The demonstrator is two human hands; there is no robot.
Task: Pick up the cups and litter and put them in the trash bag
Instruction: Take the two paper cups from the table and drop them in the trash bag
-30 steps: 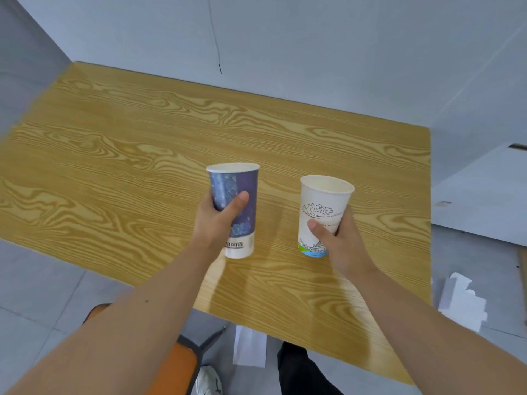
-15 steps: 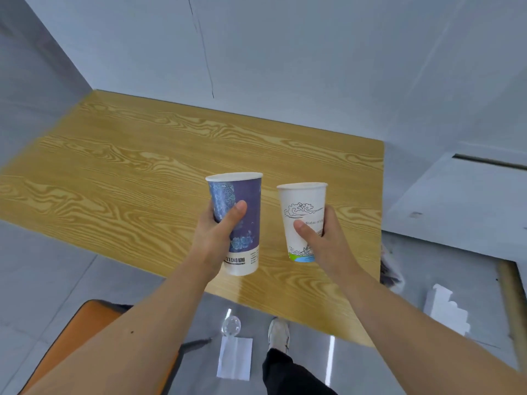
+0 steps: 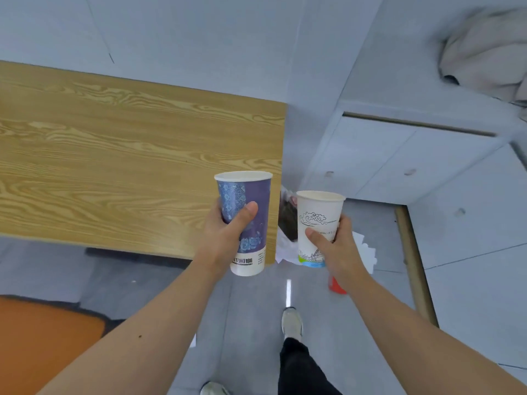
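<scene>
My left hand [image 3: 225, 238] grips a tall purple and blue paper cup [image 3: 249, 195], held upright over the right end of the wooden table [image 3: 114, 155]. A shorter white paper cup with a cloud drawing [image 3: 319, 215] stays upright in my right hand [image 3: 339, 249], out past the table's edge and above the floor. Between and behind the two cups, a translucent trash bag [image 3: 286, 223] with dark contents lies on the floor by the table corner, partly hidden by the cups.
An orange chair seat [image 3: 42, 343] is at the lower left. White paper [image 3: 366, 249] and a small red object [image 3: 336, 286] lie on the floor under my right hand. My leg and shoe [image 3: 291, 323] stand on grey tiles. A crumpled pale cloth [image 3: 484, 52] lies at the upper right.
The view has swung right. Both hands carried their cups off toward the table's right end, and the white cup is now beyond the edge. The trash bag came into sight.
</scene>
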